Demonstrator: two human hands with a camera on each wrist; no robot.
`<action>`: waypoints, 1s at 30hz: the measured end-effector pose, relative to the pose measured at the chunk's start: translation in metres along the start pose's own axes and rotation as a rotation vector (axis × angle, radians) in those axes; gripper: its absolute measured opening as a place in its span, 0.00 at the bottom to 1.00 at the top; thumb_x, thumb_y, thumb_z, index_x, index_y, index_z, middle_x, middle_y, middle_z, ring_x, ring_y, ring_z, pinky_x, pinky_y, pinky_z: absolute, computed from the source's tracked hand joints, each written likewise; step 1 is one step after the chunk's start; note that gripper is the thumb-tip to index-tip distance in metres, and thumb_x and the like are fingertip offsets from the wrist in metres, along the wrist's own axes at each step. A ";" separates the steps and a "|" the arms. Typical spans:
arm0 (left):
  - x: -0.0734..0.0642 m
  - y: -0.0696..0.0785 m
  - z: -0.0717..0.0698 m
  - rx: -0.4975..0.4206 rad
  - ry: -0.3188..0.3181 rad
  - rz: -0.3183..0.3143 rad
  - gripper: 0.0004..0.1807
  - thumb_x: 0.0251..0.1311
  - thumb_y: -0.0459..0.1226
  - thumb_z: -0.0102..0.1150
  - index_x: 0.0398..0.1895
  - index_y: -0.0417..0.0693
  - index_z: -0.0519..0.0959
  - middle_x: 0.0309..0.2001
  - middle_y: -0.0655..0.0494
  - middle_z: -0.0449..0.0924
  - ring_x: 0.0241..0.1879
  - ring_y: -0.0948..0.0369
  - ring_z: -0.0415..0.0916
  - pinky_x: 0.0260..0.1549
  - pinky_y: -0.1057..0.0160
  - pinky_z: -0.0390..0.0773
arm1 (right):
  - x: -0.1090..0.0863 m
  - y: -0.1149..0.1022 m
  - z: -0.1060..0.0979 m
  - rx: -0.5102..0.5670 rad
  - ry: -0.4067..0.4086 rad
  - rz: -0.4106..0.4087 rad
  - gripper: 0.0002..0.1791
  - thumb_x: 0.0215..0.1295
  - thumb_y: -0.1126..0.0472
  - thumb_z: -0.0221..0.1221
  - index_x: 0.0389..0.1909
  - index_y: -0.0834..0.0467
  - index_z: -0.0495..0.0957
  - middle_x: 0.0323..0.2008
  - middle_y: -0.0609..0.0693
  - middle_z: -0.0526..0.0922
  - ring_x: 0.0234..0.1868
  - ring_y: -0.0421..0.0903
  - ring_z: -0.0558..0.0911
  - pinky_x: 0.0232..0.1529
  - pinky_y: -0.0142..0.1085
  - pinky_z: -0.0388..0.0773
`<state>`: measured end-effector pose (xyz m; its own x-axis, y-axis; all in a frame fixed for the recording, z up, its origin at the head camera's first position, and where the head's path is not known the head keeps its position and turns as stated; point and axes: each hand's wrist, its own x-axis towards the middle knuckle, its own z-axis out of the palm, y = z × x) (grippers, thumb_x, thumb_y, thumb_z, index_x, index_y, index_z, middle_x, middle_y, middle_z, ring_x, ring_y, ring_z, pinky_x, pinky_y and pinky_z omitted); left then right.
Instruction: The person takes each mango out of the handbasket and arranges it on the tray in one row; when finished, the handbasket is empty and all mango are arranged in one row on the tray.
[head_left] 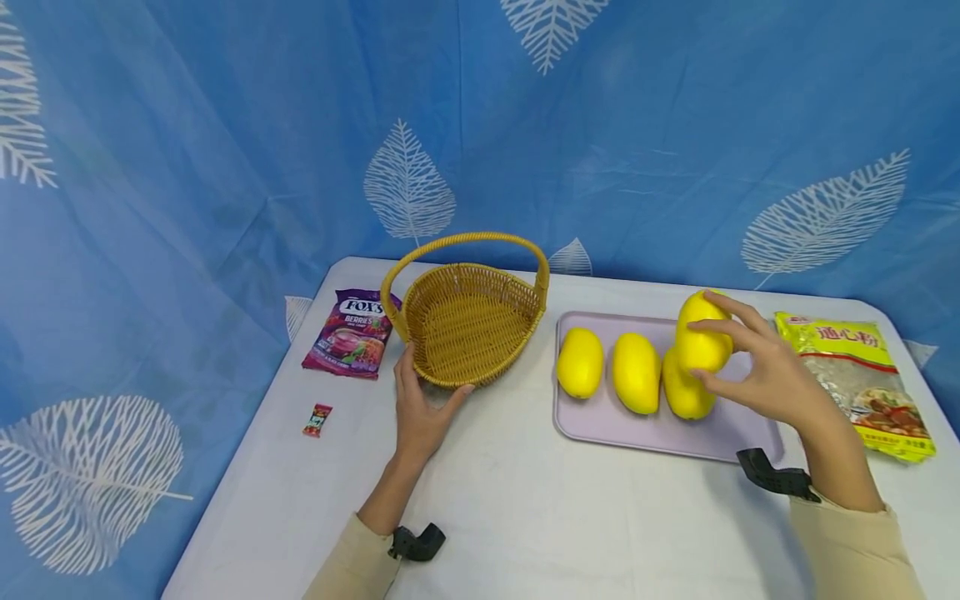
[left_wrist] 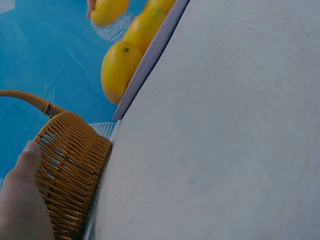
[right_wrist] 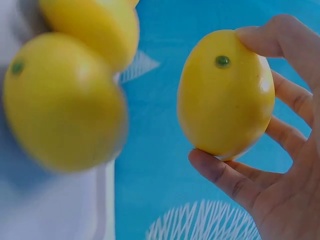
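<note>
A yellow mango (right_wrist: 225, 95) with a green stem spot is pinched between the thumb and fingers of my right hand (head_left: 780, 375), raised over the lilac tray (head_left: 622, 435). Three more mangoes lie in that tray: one at the left end (head_left: 580, 363), one beside it (head_left: 636, 373), and one (head_left: 690, 396) partly hidden behind the held fruit. My left hand (head_left: 422, 417) holds the near left side of a wicker basket (head_left: 472, 329), its thumb at the rim in the left wrist view. Nothing lies inside the basket, and its arched handle stands up.
A purple candy bag (head_left: 351, 335) lies left of the basket, with a small wrapped candy (head_left: 317, 420) nearer me. Right of the tray is a yellow and clear pasta packet (head_left: 862, 383). A blue leaf-patterned curtain (head_left: 600, 167) hangs behind the white table (head_left: 525, 517).
</note>
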<state>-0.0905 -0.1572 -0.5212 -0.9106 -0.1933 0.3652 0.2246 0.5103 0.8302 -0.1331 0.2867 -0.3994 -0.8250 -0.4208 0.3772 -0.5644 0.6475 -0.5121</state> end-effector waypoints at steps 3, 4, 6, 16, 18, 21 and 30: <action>0.001 0.001 0.000 0.000 -0.005 -0.002 0.60 0.49 0.49 0.75 0.77 0.42 0.46 0.74 0.42 0.51 0.74 0.48 0.52 0.71 0.43 0.56 | -0.011 0.009 -0.006 -0.003 0.000 0.040 0.38 0.37 0.76 0.75 0.56 0.56 0.79 0.73 0.52 0.61 0.65 0.24 0.59 0.45 0.14 0.63; 0.001 0.001 0.000 0.002 -0.005 -0.002 0.60 0.49 0.49 0.75 0.77 0.42 0.46 0.74 0.42 0.51 0.74 0.47 0.52 0.71 0.43 0.56 | -0.015 0.012 -0.008 -0.007 0.001 0.056 0.38 0.37 0.75 0.75 0.56 0.56 0.79 0.73 0.52 0.61 0.65 0.23 0.59 0.45 0.13 0.62; 0.001 0.002 0.000 0.002 -0.006 -0.002 0.60 0.49 0.49 0.75 0.77 0.42 0.46 0.74 0.42 0.51 0.73 0.47 0.52 0.70 0.43 0.57 | -0.021 0.019 -0.010 -0.016 -0.006 0.086 0.37 0.38 0.74 0.75 0.56 0.56 0.79 0.73 0.51 0.61 0.66 0.23 0.57 0.44 0.13 0.62; 0.001 0.003 -0.002 -0.004 -0.006 -0.011 0.59 0.50 0.50 0.74 0.77 0.42 0.46 0.73 0.40 0.52 0.73 0.46 0.53 0.70 0.44 0.59 | -0.045 0.048 -0.007 0.004 -0.091 0.161 0.35 0.41 0.72 0.75 0.55 0.58 0.78 0.73 0.53 0.60 0.72 0.26 0.51 0.39 0.16 0.65; 0.000 0.003 -0.001 -0.006 0.000 -0.006 0.59 0.50 0.50 0.74 0.77 0.42 0.46 0.72 0.39 0.53 0.73 0.46 0.53 0.70 0.44 0.59 | -0.047 0.051 -0.007 0.013 -0.111 0.176 0.35 0.42 0.71 0.75 0.56 0.58 0.77 0.73 0.55 0.60 0.68 0.22 0.53 0.38 0.18 0.66; 0.000 0.003 -0.001 -0.004 0.005 0.003 0.59 0.49 0.49 0.75 0.77 0.41 0.46 0.72 0.38 0.53 0.73 0.45 0.53 0.70 0.43 0.58 | -0.052 0.054 -0.004 0.029 -0.132 0.219 0.34 0.43 0.71 0.75 0.56 0.57 0.78 0.72 0.57 0.61 0.62 0.20 0.56 0.38 0.19 0.65; 0.001 0.005 -0.001 0.005 -0.001 0.005 0.59 0.49 0.48 0.75 0.76 0.40 0.46 0.72 0.38 0.52 0.73 0.46 0.53 0.70 0.43 0.58 | -0.063 0.061 0.004 0.044 -0.203 0.252 0.34 0.46 0.66 0.74 0.58 0.55 0.76 0.72 0.60 0.60 0.61 0.23 0.57 0.39 0.21 0.64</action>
<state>-0.0900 -0.1560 -0.5160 -0.9098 -0.1899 0.3691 0.2275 0.5156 0.8261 -0.1154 0.3499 -0.4572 -0.9252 -0.3721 0.0750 -0.3391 0.7213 -0.6040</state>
